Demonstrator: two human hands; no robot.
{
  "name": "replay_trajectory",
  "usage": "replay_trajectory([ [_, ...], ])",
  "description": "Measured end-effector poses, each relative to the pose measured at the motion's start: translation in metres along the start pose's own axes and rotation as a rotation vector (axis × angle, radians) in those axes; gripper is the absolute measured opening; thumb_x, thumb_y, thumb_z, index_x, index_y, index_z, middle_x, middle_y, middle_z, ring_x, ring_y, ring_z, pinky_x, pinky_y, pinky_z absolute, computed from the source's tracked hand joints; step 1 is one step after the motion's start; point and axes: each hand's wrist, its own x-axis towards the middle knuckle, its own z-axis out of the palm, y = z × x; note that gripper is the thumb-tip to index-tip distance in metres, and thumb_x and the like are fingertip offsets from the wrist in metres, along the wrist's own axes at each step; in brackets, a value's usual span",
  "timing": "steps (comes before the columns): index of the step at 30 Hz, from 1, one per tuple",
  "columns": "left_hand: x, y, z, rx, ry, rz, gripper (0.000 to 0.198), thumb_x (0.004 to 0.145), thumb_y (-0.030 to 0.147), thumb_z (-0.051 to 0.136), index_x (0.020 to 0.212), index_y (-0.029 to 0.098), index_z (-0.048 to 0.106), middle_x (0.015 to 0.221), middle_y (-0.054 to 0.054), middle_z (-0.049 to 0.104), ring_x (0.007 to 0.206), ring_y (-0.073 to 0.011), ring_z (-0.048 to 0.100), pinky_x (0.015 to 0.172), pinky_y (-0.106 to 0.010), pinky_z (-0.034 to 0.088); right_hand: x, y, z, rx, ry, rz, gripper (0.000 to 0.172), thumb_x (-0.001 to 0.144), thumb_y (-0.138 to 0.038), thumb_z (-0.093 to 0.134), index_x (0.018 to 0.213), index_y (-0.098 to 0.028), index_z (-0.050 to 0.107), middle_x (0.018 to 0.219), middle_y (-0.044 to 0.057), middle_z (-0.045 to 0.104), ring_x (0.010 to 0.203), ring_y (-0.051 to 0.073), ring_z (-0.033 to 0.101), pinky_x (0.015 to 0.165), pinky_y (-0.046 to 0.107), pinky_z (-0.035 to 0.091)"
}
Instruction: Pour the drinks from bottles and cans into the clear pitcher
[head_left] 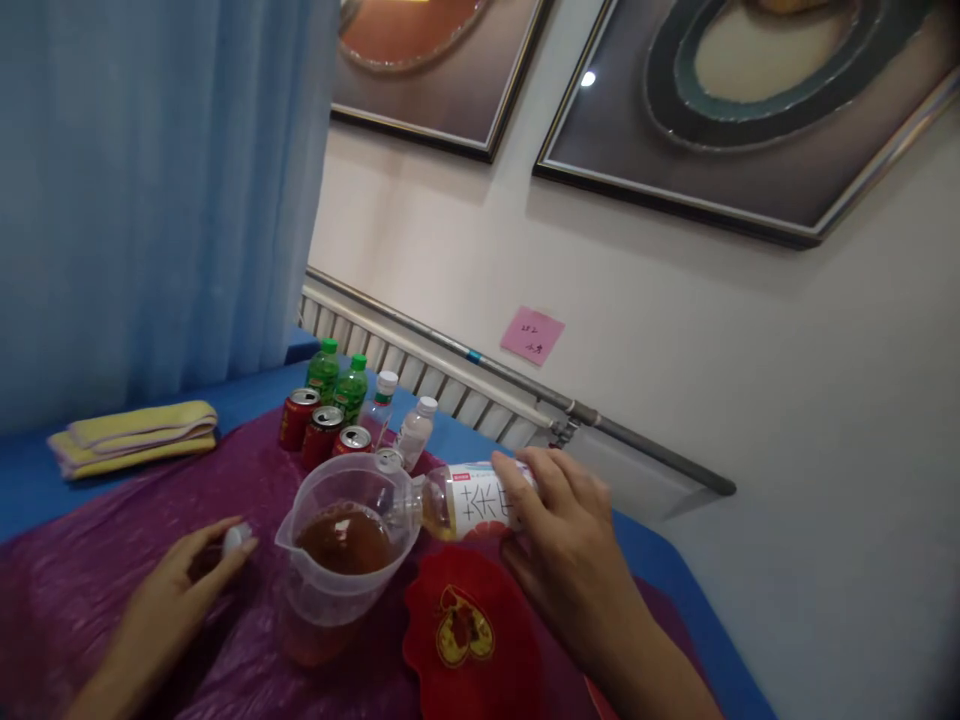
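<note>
My right hand (561,525) grips a clear tea bottle (469,500) with a white label, tipped on its side with its mouth over a clear plastic jug (345,560). Brown tea sits in the jug. My left hand (191,575) rests on the purple cloth (112,590) left of the jug, fingers pinched on a small white bottle cap (236,537).
Behind the jug stand three red cans (322,432), two green bottles (337,385) and two small clear bottles (415,430). A red heart-shaped dish (469,630) lies in front. A folded yellow towel (135,435) lies at left. A rail (525,385) and wall stand behind.
</note>
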Motion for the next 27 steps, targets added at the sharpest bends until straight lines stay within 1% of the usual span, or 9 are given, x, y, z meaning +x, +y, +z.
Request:
replay_trajectory([
  [2, 0.000, -0.011, 0.002, -0.025, -0.077, -0.086, 0.075, 0.062, 0.072, 0.058, 0.117, 0.021, 0.065, 0.129, -0.012, 0.068, 0.117, -0.0345, 0.065, 0.114, -0.050, 0.047, 0.006, -0.003, -0.004, -0.031, 0.018, -0.017, 0.048, 0.085, -0.006, 0.055, 0.132, -0.015, 0.060, 0.126, 0.017, 0.065, 0.120, 0.035, 0.052, 0.098, 0.050, 0.042],
  [3, 0.000, -0.013, 0.002, -0.020, -0.082, -0.090, 0.075, 0.062, 0.072, 0.059, 0.116, 0.020, 0.066, 0.130, -0.013, 0.066, 0.119, -0.0358, 0.063, 0.116, -0.050, 0.045, 0.009, -0.005, -0.005, -0.045, 0.023, -0.025, 0.045, 0.087, -0.008, 0.055, 0.131, -0.015, 0.061, 0.126, 0.017, 0.065, 0.120, 0.035, 0.052, 0.099, 0.051, 0.041],
  [7, -0.005, -0.011, 0.002, -0.002, -0.068, -0.019, 0.071, 0.062, 0.070, 0.057, 0.111, 0.019, 0.067, 0.128, -0.015, 0.065, 0.117, -0.0366, 0.062, 0.109, -0.049, 0.049, 0.021, -0.012, -0.013, -0.115, 0.032, -0.070, 0.034, 0.096, -0.014, 0.053, 0.128, -0.014, 0.063, 0.125, 0.017, 0.066, 0.120, 0.036, 0.052, 0.101, 0.051, 0.040],
  [11, -0.006, -0.008, 0.003, -0.021, -0.077, -0.013, 0.070, 0.062, 0.068, 0.055, 0.109, 0.018, 0.068, 0.122, -0.014, 0.067, 0.114, -0.0341, 0.063, 0.104, -0.046, 0.052, 0.032, -0.019, -0.021, -0.158, 0.028, -0.110, 0.031, 0.100, -0.018, 0.049, 0.127, -0.016, 0.064, 0.126, 0.016, 0.067, 0.123, 0.035, 0.051, 0.104, 0.051, 0.038],
  [15, -0.003, -0.012, 0.004, -0.015, -0.076, -0.004, 0.072, 0.058, 0.070, 0.057, 0.105, 0.019, 0.071, 0.117, -0.012, 0.069, 0.108, -0.0320, 0.065, 0.099, -0.042, 0.055, 0.039, -0.022, -0.024, -0.181, 0.006, -0.142, 0.031, 0.101, -0.019, 0.048, 0.127, -0.017, 0.065, 0.127, 0.015, 0.067, 0.125, 0.034, 0.049, 0.107, 0.051, 0.037],
  [21, -0.002, -0.016, 0.003, -0.021, -0.048, 0.005, 0.062, 0.056, 0.068, 0.062, 0.099, 0.024, 0.072, 0.109, -0.007, 0.071, 0.098, -0.0290, 0.067, 0.094, -0.041, 0.056, 0.043, -0.024, -0.026, -0.230, -0.010, -0.175, 0.031, 0.099, -0.017, 0.051, 0.126, -0.016, 0.065, 0.127, 0.016, 0.067, 0.124, 0.035, 0.049, 0.106, 0.050, 0.036],
  [27, -0.003, -0.018, 0.003, -0.020, -0.094, -0.005, 0.069, 0.058, 0.070, 0.060, 0.106, 0.021, 0.070, 0.115, -0.008, 0.069, 0.103, -0.0285, 0.065, 0.098, -0.041, 0.053, 0.048, -0.028, -0.028, -0.253, -0.010, -0.191, 0.031, 0.097, -0.015, 0.052, 0.124, -0.016, 0.066, 0.125, 0.016, 0.068, 0.123, 0.035, 0.049, 0.106, 0.050, 0.036],
])
